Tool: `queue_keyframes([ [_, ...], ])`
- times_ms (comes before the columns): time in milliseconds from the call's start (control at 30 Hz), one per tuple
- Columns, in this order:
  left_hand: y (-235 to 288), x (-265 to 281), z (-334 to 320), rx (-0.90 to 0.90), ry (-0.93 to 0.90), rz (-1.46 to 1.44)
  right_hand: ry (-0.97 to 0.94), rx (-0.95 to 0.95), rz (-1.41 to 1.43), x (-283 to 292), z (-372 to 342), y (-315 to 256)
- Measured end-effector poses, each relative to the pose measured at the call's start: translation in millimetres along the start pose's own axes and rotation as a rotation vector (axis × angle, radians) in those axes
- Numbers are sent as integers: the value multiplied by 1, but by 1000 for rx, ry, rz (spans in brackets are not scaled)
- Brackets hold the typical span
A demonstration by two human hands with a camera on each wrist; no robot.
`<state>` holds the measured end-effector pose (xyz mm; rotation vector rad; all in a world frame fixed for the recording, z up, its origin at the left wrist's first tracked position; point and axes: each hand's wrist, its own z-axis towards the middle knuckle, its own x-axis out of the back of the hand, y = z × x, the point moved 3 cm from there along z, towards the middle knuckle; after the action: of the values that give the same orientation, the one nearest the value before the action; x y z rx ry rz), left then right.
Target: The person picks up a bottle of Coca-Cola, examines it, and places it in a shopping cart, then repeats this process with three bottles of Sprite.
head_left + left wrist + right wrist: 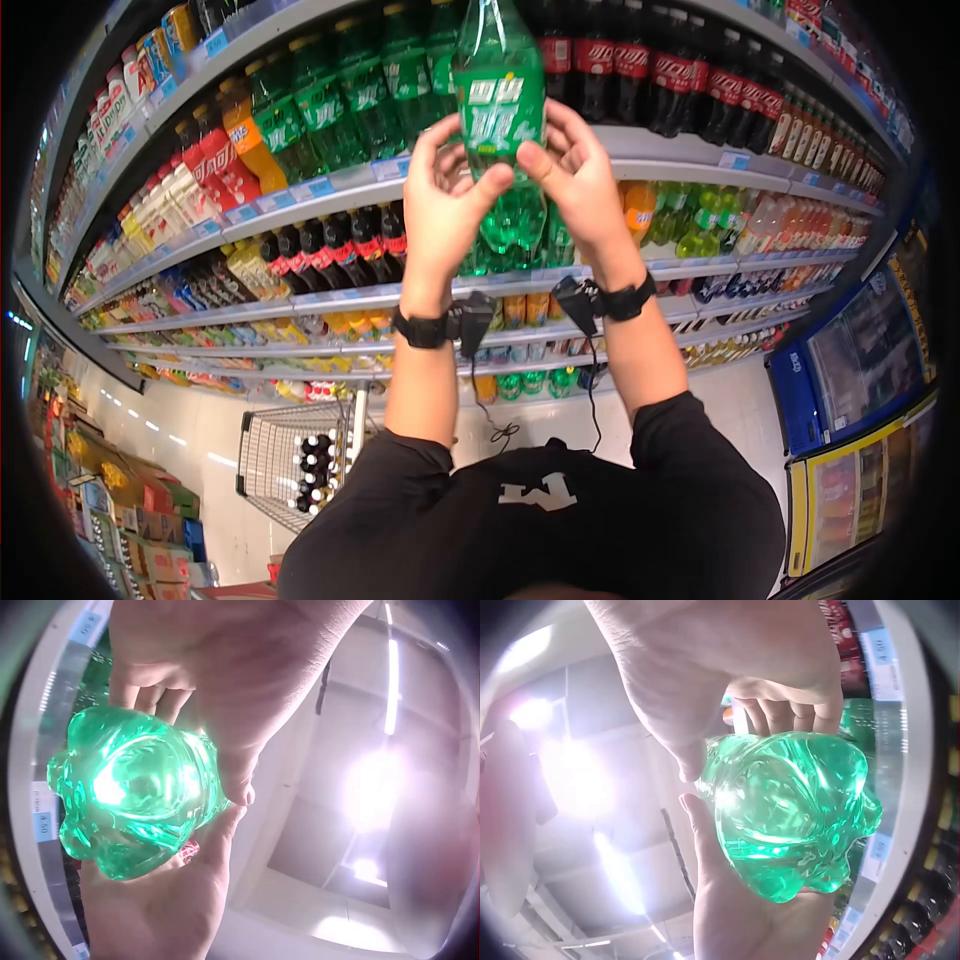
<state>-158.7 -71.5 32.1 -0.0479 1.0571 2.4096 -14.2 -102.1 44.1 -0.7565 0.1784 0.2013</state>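
Observation:
A large green plastic soda bottle (502, 90) with a green label and white lettering stands upright in front of the shelves, held up by both hands. My left hand (445, 205) grips its left side and my right hand (582, 190) its right side, fingers curled round behind and thumbs at the front. Seen from below in the left wrist view, the ridged clear-green base (139, 791) sits between the two palms. The right wrist view shows the same base (795, 814), with the fingers hidden in part behind the bottle.
Similar green bottles (340, 90) line the shelf at left, dark cola bottles (680, 75) with red labels at right. Price tags run along the shelf edge (330, 185). A wire shopping cart (275, 455) holding several dark bottles stands low at left; a blue-framed cooler (800, 400) is at right.

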Motion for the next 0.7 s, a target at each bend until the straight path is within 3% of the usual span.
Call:
queue_keyframes([
  [233, -43, 28, -69, 176, 217, 57, 123, -219, 22, -5, -67, 65],
  [433, -44, 37, -78, 125, 280, 39, 59, -266, 14, -19, -77, 74],
  [700, -48, 42, -78, 140, 255, 12, 44, -193, 45, -31, -81, 78],
])
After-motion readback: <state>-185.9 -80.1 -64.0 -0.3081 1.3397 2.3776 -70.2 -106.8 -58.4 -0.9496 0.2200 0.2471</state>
